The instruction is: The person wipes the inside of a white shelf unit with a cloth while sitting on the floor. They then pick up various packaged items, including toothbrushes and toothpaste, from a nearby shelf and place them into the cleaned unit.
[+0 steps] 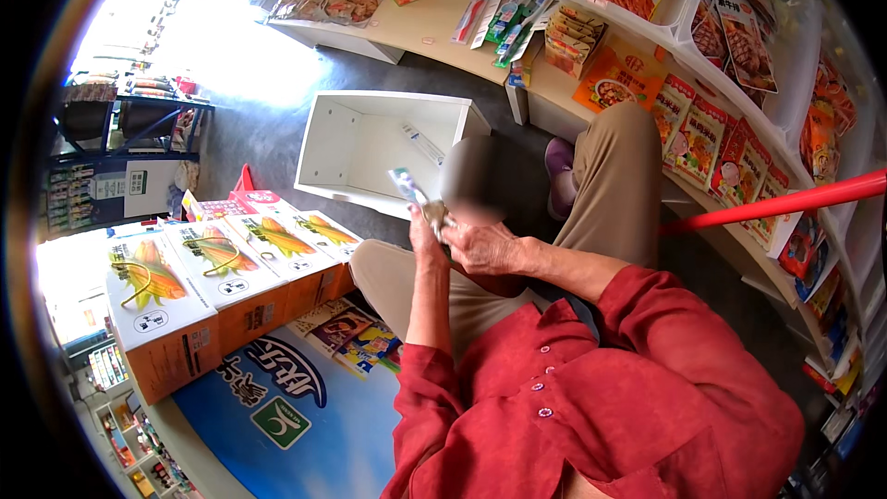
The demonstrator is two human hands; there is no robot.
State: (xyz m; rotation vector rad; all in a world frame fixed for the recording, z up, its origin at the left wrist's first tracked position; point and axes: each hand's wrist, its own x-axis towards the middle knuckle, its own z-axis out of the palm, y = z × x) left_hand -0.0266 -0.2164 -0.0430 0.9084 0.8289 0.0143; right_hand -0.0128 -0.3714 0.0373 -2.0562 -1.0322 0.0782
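Both hands are together above my lap, in front of the white box. My left hand is closed around the lower part of a slim packet, whose pale blue-and-white end sticks up past the fingers. Against it, my right hand is closed with the fingers bent, gripping the packet's lower end. The fingers partly hide that end, so I cannot make out its details. Inside the open white box on the floor lies one narrow clear-and-white pack, shaped like a packaged toothbrush.
Cartons with corn pictures stand on a blue-topped surface at left. Toothbrush packs and snack bags line the shelf at the far side and right. A red pole crosses at right. A blurred dark patch hides part of the floor.
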